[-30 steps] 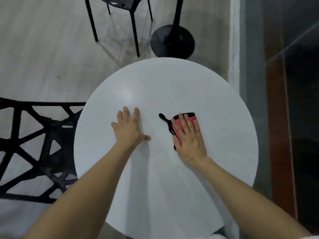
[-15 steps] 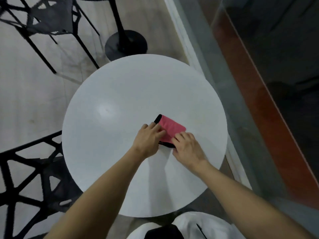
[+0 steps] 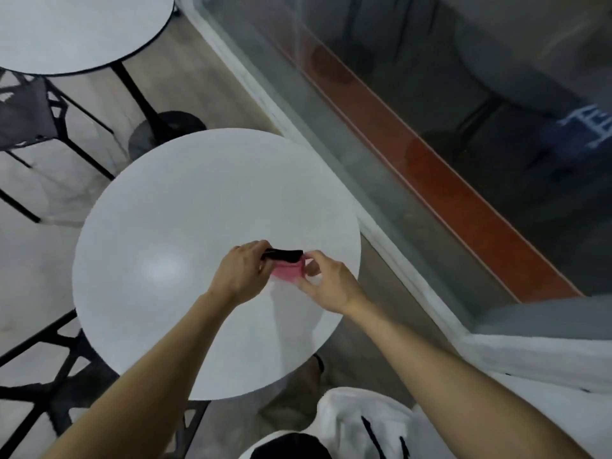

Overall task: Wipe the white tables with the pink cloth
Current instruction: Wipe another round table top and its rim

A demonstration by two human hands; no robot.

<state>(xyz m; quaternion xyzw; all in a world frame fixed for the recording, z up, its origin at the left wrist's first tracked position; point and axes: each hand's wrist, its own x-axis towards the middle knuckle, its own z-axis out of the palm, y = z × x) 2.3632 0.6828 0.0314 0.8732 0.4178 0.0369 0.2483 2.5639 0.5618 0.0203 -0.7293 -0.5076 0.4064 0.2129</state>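
Note:
A round white table point(image 3: 185, 226) fills the middle of the head view. The pink cloth point(image 3: 287, 270), black along its upper edge, is lifted just above the tabletop near the right side. My left hand point(image 3: 240, 273) pinches its left end and my right hand point(image 3: 326, 281) pinches its right end, so the cloth hangs stretched between them. A second round white table point(image 3: 76, 31) shows at the top left.
A black lattice chair point(image 3: 39, 382) stands at the lower left and another dark chair point(image 3: 26, 117) by the far table. The far table's black pedestal base point(image 3: 165, 127) sits behind the near table. A glass wall with white sill point(image 3: 390, 226) runs along the right.
The cloth lay flat under my right hand, then both hands took hold of it; now it is raised off the table between them. The view has swung right toward the glass wall.

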